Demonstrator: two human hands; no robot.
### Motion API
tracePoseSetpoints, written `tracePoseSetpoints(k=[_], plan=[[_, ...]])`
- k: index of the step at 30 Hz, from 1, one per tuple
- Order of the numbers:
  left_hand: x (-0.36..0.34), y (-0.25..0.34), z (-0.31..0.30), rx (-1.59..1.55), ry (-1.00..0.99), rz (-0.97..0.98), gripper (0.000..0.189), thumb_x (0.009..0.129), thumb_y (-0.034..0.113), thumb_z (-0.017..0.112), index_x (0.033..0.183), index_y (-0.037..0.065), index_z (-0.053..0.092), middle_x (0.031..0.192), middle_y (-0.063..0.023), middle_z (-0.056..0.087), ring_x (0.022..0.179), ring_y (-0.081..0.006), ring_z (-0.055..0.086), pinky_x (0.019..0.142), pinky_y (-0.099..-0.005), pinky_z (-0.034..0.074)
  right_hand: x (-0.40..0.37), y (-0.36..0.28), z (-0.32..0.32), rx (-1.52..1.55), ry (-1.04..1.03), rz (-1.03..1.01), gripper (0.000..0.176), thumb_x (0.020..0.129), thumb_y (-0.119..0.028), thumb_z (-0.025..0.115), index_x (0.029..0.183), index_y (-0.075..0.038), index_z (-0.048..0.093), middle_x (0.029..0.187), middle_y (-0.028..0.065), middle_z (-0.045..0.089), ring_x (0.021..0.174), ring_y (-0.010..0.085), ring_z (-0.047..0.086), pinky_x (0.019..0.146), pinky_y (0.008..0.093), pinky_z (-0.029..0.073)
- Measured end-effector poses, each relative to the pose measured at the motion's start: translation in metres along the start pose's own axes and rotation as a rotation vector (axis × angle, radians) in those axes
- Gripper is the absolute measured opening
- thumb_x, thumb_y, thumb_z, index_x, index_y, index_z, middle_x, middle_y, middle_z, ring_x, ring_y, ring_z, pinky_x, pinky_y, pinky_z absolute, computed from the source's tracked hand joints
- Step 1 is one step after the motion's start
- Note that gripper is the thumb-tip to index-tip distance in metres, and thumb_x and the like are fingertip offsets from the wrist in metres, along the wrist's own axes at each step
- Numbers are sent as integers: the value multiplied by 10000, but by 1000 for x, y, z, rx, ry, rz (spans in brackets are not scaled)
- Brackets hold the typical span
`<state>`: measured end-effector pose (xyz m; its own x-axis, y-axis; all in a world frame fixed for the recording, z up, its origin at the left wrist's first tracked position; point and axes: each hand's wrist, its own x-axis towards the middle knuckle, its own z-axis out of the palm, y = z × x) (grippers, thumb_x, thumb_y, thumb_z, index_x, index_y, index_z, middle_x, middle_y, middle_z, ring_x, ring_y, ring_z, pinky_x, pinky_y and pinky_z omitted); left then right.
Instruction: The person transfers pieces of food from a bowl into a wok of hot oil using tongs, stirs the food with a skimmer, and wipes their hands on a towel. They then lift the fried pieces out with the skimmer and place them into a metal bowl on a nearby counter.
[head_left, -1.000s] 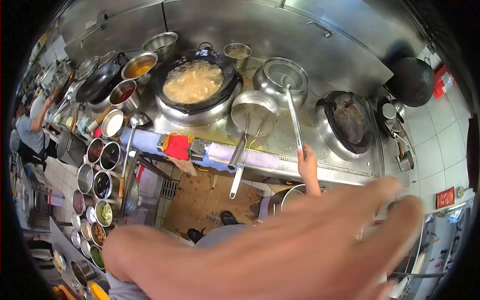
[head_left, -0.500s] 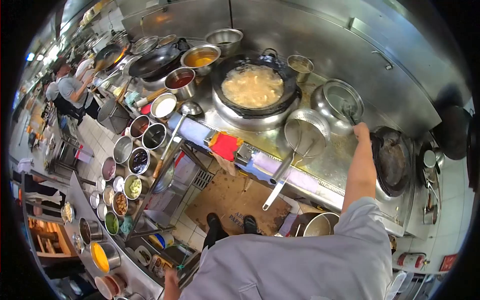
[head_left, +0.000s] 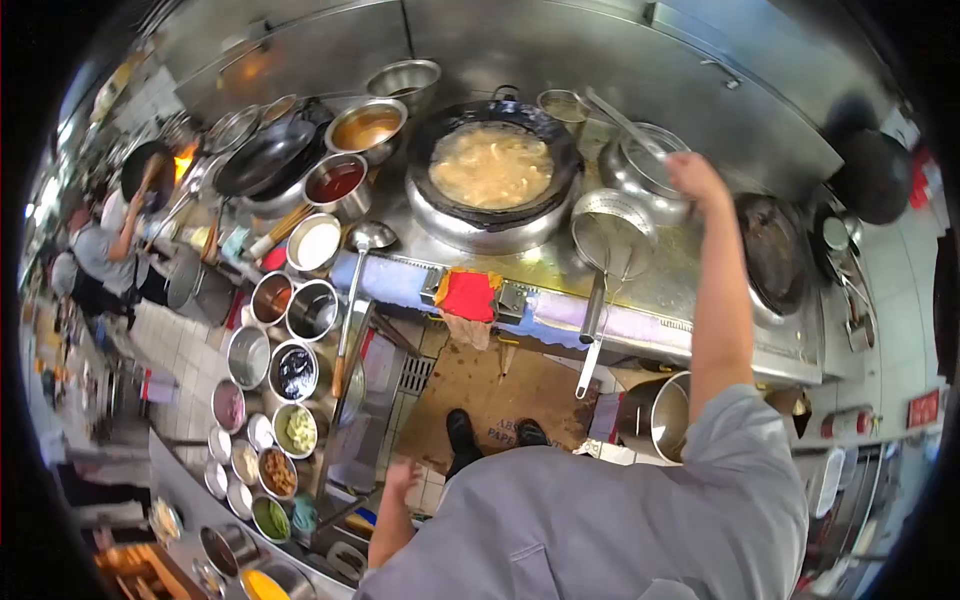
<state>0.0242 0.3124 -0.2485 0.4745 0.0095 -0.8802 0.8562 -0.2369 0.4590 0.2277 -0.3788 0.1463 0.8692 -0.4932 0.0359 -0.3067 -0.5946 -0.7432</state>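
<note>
My right hand [head_left: 697, 180] is closed around a long metal utensil [head_left: 625, 122], held slanting over the rounded steel pot [head_left: 625, 180] at the back right. The utensil's kind is not clear. Lower down, my left hand [head_left: 402, 478] hangs beside my body near the side counter, holding nothing, with its fingers loosely apart. Pale food bubbles in frothy oil in the wok [head_left: 490, 170] on the stove. Between wok and pot, in front, rests a perforated strainer [head_left: 612, 232], its handle reaching past the stove edge.
A ladle [head_left: 370, 236] lies at the left, beside bowls of red sauce [head_left: 336, 184] and orange liquid [head_left: 368, 130]. Several ingredient pots line the side counter, including one with chopped greens [head_left: 296, 430]. A second wok [head_left: 772, 250] sits at right. Another person [head_left: 105, 255] works at far left.
My right hand has lifted from the pot's rim area, and a long metal utensil now shows across it. My left hand has come up away from the side counter. The view has shifted.
</note>
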Motion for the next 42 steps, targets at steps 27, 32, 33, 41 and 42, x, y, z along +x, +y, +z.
tracePoseSetpoints(k=[27, 32, 33, 41, 42], plan=[[70, 116, 52, 1107, 166, 860, 423, 831, 319, 525, 990, -73, 525, 1006, -232, 566, 846, -358, 560, 757, -382, 442, -607, 133, 140, -380, 246, 854, 308, 820, -189, 520, 1080, -50, 432, 982, 184, 540, 868, 380, 543, 713, 439, 451], [-31, 113, 70, 547, 113, 809, 283, 833, 270, 529, 890, -7, 510, 714, -65, 554, 617, -135, 526, 484, -295, 438, -595, 178, 143, -382, 49, 945, 368, 810, -197, 523, 1111, -13, 424, 998, 207, 530, 812, 375, 579, 679, 447, 479], [-30, 106, 61, 549, 134, 816, 283, 833, 270, 529, 890, -7, 510, 714, -65, 554, 617, -135, 526, 484, -295, 438, -584, 192, 144, -366, 43, 931, 368, 810, -197, 523, 1111, -13, 424, 998, 207, 530, 812, 375, 579, 679, 447, 479], [-51, -19, -49, 1342, -75, 476, 229, 850, 278, 498, 849, 53, 545, 694, -59, 566, 596, -154, 537, 487, -292, 430, -416, 325, 150, 100, -91, 873, 283, 855, -189, 401, 770, 32, 557, 679, 158, 580, 504, 274, 557, 452, 375, 455], [-59, -30, -55, 1342, -69, 457, 226, 851, 276, 494, 845, 56, 547, 698, -59, 568, 596, -153, 539, 488, -293, 431, -399, 341, 152, 105, -105, 852, 283, 855, -189, 401, 770, 32, 557, 679, 158, 580, 504, 274, 557, 452, 375, 455]])
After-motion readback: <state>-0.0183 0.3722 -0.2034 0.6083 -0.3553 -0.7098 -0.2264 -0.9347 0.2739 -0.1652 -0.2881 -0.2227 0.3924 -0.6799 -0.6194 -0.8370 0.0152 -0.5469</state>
